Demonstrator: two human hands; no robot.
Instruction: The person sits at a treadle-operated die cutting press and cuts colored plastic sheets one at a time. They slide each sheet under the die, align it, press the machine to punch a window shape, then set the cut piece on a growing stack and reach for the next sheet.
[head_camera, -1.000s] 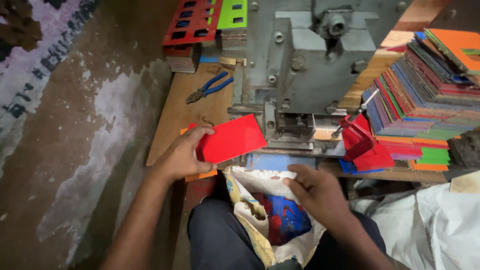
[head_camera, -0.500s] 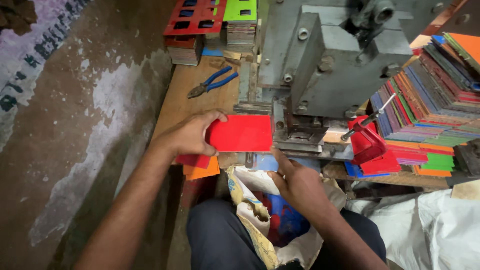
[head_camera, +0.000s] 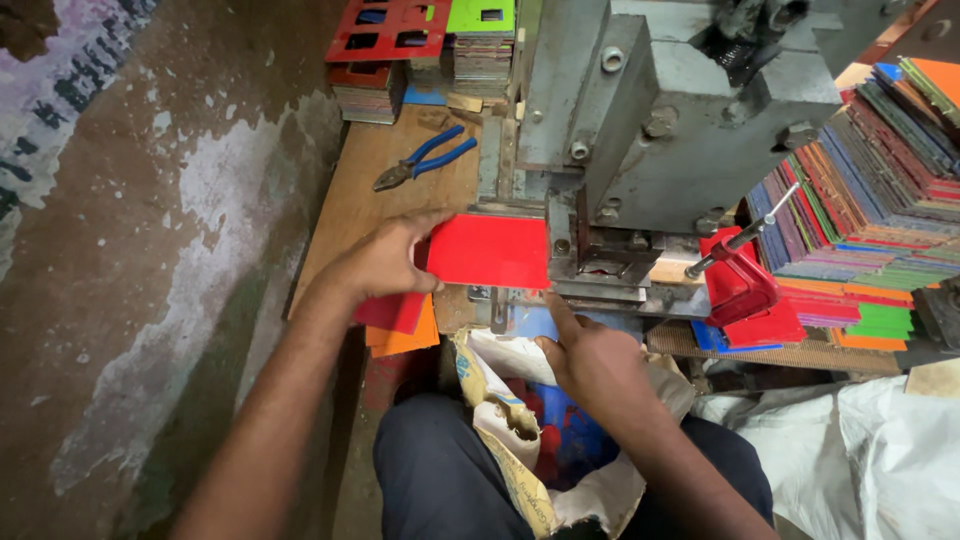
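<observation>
wooden bench (head_camera: 360, 190), red sheet (head_camera: 487, 250) under press (head_camera: 640, 130)

Workshop, metal press machine (head_camera: 650, 130), pliers (head_camera: 425, 160), stacked coloured sheets (head_camera: 860, 190)

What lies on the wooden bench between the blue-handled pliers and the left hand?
In the head view, only bare wooden bench lies between the blue-handled pliers and the left hand.

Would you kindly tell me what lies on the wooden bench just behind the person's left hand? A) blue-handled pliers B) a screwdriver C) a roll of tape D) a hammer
A: blue-handled pliers lie on the wooden bench just beyond the left hand, which holds a red sheet at the grey press.
</observation>
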